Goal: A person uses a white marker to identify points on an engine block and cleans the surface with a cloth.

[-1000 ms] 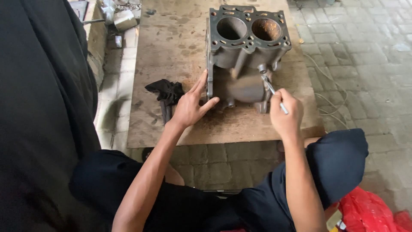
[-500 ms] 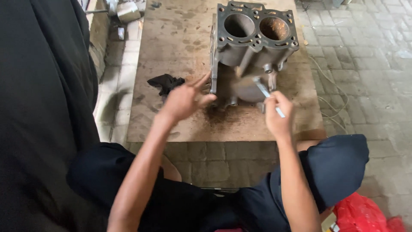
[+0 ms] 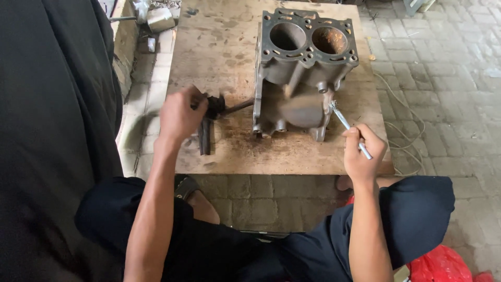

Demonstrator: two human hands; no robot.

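Head view: person seated at low wooden tabletop on paved floor
Left hand: grip closed on dark metal part, left of engine block, on tabletop
Right hand: grip closed on silver wrench, tip at block's lower right side
Engine block: grey, two round bores up, mid tabletop
Red plastic bag: bottom right, on floor by knee
Metal can: top left, off tabletop
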